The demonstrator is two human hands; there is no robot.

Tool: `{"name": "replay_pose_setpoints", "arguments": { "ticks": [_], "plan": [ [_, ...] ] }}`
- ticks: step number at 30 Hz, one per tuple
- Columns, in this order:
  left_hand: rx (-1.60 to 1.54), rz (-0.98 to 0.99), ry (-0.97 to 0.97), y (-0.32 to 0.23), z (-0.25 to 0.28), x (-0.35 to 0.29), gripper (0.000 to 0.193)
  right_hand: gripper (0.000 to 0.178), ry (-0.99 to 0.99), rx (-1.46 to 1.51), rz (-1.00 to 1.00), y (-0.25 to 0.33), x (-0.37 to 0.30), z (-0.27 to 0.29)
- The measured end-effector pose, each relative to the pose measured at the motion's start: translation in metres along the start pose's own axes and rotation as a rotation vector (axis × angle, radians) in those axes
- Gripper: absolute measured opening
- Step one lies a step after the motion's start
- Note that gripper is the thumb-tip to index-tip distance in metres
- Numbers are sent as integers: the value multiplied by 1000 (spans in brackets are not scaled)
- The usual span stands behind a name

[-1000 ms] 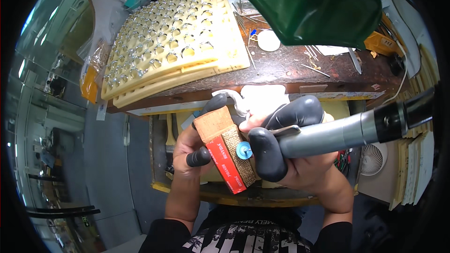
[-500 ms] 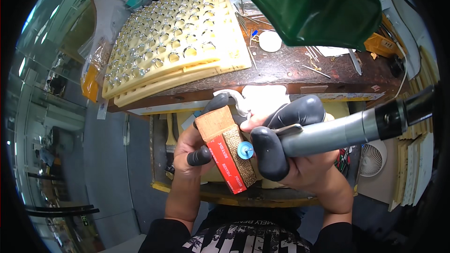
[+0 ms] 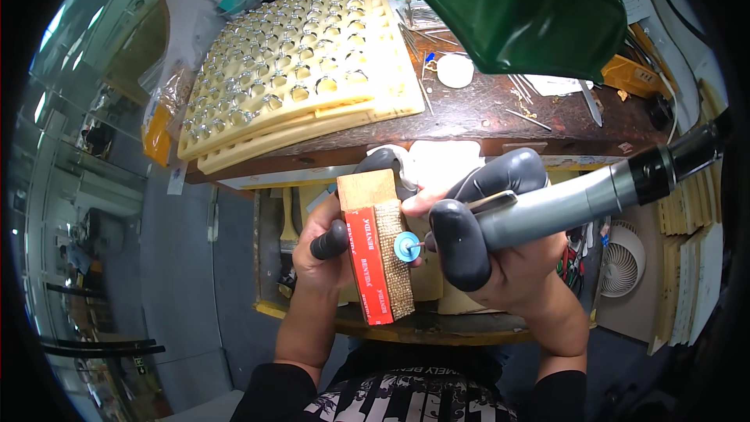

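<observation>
My left hand [image 3: 319,250], with black finger covers on thumb and finger, grips a wooden block [image 3: 367,190] wrapped in red tape, with a coarse brown, grainy strip along its right side. In my right hand [image 3: 508,254], also wearing black finger covers, is a grey rotary handpiece [image 3: 562,211]. A small blue disc [image 3: 405,247] on its thin shank lies against or just over the grainy strip; contact cannot be told. Beyond the block, a pale curved piece [image 3: 405,166] shows by my left fingertip, its kind unclear.
A cream tray [image 3: 273,78] full of silver rings stands on the dark wooden bench [image 3: 476,121]. Thin metal rods, a white round lid [image 3: 455,71] and a knife blade [image 3: 591,103] lie to its right. A green lamp shade [image 3: 531,16] hangs above. A white fan [image 3: 623,258] stands at right.
The block has turned more upright and shifted slightly right, its top edge rising. The blue disc has moved a little up along the strip, and the right hand slightly right.
</observation>
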State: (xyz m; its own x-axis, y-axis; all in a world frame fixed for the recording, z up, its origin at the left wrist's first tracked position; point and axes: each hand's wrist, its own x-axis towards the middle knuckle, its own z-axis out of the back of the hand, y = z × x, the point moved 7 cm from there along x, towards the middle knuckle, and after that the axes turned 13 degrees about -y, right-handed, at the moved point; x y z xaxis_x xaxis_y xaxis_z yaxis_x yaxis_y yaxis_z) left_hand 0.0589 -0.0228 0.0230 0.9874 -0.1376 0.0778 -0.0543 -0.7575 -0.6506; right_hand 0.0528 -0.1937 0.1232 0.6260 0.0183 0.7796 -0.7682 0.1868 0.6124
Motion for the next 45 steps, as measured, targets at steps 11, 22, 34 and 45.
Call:
{"name": "replay_pose_setpoints", "arguments": {
  "ticks": [11, 22, 34, 45],
  "plan": [
    [43, -2, 33, -4, -4, -1, 79, 13, -25, 3, -18, -2, -1, -1],
    [66, 3, 43, -6, -9, -2, 71, 9, -21, 2, 8, -2, -1, -2],
    [58, -2, 31, -5, -10, -3, 68, 7, -35, 14, 31, -3, -2, -3],
    [104, 8, 1, -7, -10, -1, 75, 8, -37, 57, 58, 0, -1, -5]
  ]
}}
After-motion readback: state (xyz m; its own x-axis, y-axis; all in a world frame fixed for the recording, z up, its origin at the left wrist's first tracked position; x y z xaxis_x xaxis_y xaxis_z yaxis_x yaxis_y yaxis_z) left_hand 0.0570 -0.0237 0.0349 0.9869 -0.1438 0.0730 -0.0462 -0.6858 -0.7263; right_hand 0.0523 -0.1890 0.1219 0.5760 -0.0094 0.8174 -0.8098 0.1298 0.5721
